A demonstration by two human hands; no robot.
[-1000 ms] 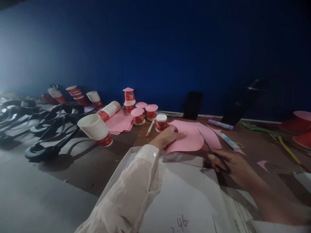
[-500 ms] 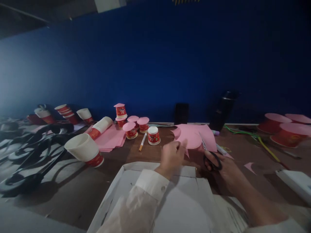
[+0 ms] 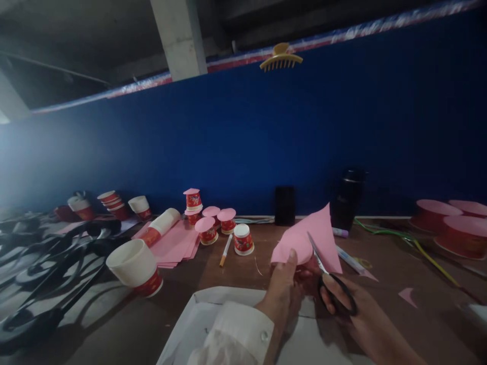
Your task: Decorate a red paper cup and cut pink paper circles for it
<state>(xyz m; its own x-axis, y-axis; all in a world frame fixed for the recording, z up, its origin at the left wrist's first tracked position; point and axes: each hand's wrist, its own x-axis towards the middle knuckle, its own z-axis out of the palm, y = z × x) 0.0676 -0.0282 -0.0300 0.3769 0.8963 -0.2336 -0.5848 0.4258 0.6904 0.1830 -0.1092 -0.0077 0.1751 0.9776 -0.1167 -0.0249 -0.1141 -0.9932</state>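
My left hand (image 3: 283, 286) pinches a sheet of pink paper (image 3: 294, 243) by its near left edge, thumb on top. Part of the sheet's outline is cut in a curve, and its far right corner points up. In my right hand (image 3: 344, 304) is a pair of black-handled scissors (image 3: 321, 261), fingers through the loops. The blades lie against the paper, right of the rounded part. Beyond my left hand stands an upturned red-and-white paper cup (image 3: 243, 240), with several similar cups behind it topped by pink paper discs (image 3: 205, 224).
A white box (image 3: 213, 299) sits under my forearms. On the left are stacked paper cups (image 3: 135, 266), pink sheets (image 3: 175, 246) and tangled black headphones (image 3: 34, 284). A marker (image 3: 225, 251), a dark bottle (image 3: 348, 197), a green-yellow cable (image 3: 426, 248) and paper scraps (image 3: 408, 296) lie around.
My left hand has moved onto the paper and now grips it; the sheet has turned and tilted up. The scissors stay in my right hand. The view has tipped upward.
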